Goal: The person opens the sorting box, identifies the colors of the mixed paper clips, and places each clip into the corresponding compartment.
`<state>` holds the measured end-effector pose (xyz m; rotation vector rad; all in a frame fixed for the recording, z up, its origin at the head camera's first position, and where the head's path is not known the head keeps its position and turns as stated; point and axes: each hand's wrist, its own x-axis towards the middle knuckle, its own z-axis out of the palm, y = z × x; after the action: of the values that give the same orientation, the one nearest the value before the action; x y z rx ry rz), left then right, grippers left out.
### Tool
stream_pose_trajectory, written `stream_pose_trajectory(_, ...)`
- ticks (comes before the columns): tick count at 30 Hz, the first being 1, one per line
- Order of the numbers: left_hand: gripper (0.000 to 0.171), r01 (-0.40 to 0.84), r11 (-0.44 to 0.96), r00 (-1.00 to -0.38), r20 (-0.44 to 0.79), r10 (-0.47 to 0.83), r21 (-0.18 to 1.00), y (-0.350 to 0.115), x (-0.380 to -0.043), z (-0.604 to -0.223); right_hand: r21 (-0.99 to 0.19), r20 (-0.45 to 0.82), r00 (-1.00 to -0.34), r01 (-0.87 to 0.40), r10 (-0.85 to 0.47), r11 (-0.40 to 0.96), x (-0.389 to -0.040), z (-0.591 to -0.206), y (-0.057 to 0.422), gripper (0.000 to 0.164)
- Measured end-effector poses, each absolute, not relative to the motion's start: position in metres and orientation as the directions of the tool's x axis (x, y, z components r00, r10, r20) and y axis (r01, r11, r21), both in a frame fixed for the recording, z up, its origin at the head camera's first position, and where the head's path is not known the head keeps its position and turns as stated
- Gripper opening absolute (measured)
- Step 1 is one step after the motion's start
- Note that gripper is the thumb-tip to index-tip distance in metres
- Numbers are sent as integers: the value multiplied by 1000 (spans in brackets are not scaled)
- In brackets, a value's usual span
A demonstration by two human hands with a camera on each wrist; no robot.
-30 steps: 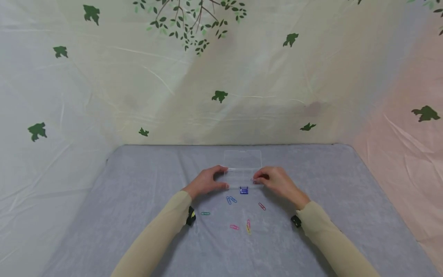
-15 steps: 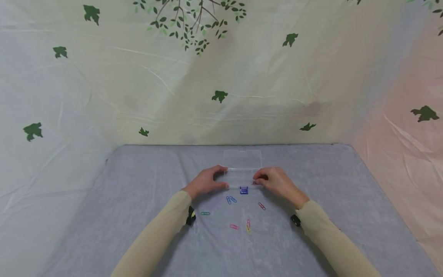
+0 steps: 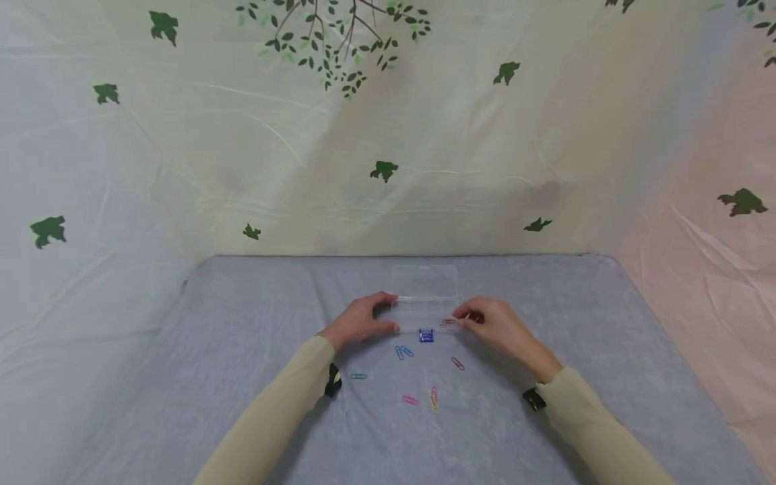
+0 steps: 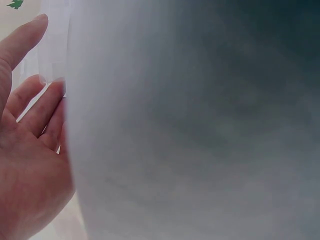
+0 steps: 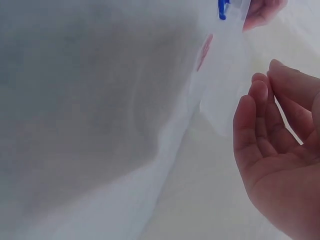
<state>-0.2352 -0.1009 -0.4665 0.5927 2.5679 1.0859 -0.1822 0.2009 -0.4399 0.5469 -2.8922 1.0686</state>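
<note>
A clear plastic box (image 3: 418, 311) stands on the cloth with its lid (image 3: 424, 279) raised at the back. My left hand (image 3: 364, 318) grips the box's left end, thumb at the front edge and fingers at the back. Reddish paper clips (image 3: 448, 322) lie inside its right end; I cannot tell how many. Beside that end is my right hand (image 3: 500, 327), its fingers loosely bent. In the right wrist view nothing shows between the thumb and fingers of the right hand (image 5: 280, 135). A blue latch (image 3: 426, 335) is on the box's front.
Loose paper clips lie in front of the box: blue ones (image 3: 403, 352), a green one (image 3: 358, 376), a red one (image 3: 457, 364), pink ones (image 3: 409, 400) and a yellow one (image 3: 434, 404). Grey cloth (image 3: 273, 289) covers the table; a patterned curtain (image 3: 461, 202) hangs behind.
My right hand has drawn back slightly to the right from inside the box's right end, and the reddish clips there now show. The left hand keeps its place on the box.
</note>
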Motion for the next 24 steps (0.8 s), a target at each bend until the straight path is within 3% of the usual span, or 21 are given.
stream_pose_trajectory(24,63,272,637,-876,-88,474,721,-100,-236,-470,-725,21,-958,-212,-286,656,-150,-437,207,16)
